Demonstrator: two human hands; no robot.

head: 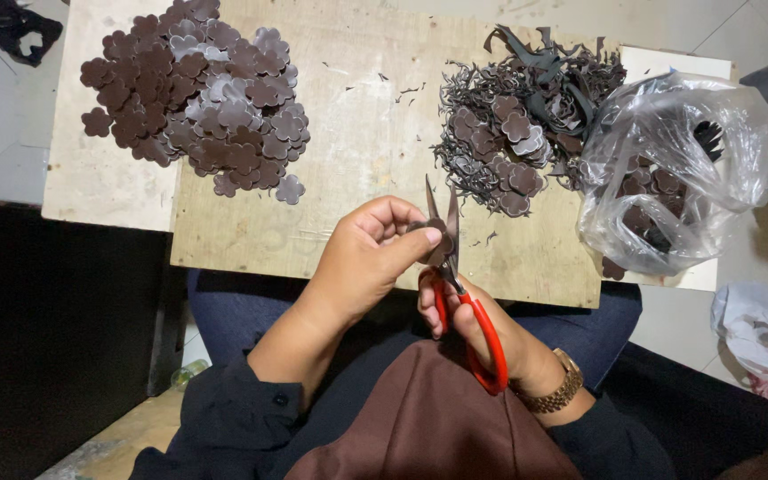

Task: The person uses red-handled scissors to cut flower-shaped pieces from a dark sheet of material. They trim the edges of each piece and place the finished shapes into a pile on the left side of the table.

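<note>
My left hand [368, 253] pinches a small brown flower-shaped piece [438, 246] between thumb and fingers, just above my lap. My right hand [473, 324] grips red-handled scissors [482, 333]. Their metal blades [442, 218] point up and away from me, slightly parted, against the piece. A gold watch [560, 387] is on my right wrist. A heap of cut brown flower shapes [202, 93] lies at the far left of the wooden board [357, 133].
A pile of dark offcuts and uncut flower pieces [517, 116] sits at the board's right. Beside it a clear plastic bag [677, 169] holds more brown pieces. Crumpled white plastic [757, 329] lies on the floor at right.
</note>
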